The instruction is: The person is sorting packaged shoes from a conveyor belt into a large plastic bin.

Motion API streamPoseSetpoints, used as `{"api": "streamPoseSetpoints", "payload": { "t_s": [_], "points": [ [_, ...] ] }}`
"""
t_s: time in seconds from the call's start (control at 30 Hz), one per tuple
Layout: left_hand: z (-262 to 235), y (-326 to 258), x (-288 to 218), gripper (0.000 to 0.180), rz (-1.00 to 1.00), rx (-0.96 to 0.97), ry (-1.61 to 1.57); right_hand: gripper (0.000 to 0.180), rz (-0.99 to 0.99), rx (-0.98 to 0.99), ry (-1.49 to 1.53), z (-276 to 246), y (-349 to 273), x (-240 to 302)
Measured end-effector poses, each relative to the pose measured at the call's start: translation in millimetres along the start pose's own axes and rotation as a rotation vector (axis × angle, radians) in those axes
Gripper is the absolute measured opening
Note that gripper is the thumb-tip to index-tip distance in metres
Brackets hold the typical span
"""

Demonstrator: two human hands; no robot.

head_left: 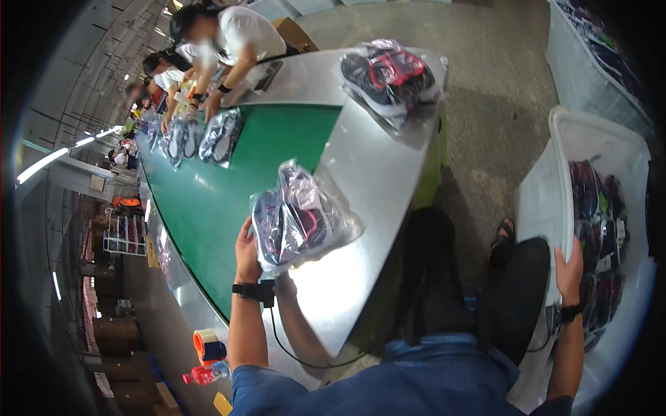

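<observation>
A clear plastic bag holding a pair of dark shoes with pink trim (295, 225) is in my left hand (248, 251), which grips its left side over the edge of the green conveyor belt (277, 132). My right hand (570, 272) is closed on the rim of a large white bin (540, 187) at my right. Inside that bin lie several bagged pairs of shoes (596, 229). Another bagged pair of dark shoes with red trim (392, 76) rests on the metal table end (368, 156) at the far side.
Farther along the belt, co-workers (236, 41) bend over more bagged shoes (220, 135). A second white bin (583, 59) stands at the far right. Near my left forearm are a tape roll (208, 347) and a bottle with a red cap (205, 374).
</observation>
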State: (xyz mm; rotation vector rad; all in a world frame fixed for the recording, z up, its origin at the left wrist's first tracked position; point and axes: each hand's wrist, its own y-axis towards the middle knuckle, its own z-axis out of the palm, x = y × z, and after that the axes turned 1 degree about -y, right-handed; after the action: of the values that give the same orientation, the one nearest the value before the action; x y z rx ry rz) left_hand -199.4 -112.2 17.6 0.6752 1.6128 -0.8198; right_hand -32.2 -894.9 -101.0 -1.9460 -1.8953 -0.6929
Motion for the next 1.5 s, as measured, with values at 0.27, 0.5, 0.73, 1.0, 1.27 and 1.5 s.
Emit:
{"api": "streamPoseSetpoints", "payload": {
  "t_s": [0.27, 0.5, 0.73, 1.0, 1.27, 1.5],
  "points": [
    [64, -47, -32, 0.077, -0.093, 0.028, -0.166, 0.054, 0.044, 0.021, 0.033, -12, -5, 17],
    [76, -26, -30, 0.04, -0.28, 0.117, -0.467, 0.057, -0.071, -0.021, 0.058, -8, -11, 7],
    [156, -41, -24, 0.037, -0.327, 0.23, -0.512, 0.058, -0.138, -0.136, 0.056, -57, -42, 59],
    [285, -127, -24, 0.084, -0.442, 0.916, -0.296, 0.048, -0.251, 0.204, 0.525, -124, -121, 130],
    [413, -206, -3, 0.08, -0.803, 1.284, -0.229, 0.048, -0.064, 0.018, 0.376, -148, -200, 146],
    [393, -207, 42, 0.053, -1.231, 1.114, -0.246, 0.078, -0.348, 0.1, 0.246, -107, -209, 186]
  ]
}}
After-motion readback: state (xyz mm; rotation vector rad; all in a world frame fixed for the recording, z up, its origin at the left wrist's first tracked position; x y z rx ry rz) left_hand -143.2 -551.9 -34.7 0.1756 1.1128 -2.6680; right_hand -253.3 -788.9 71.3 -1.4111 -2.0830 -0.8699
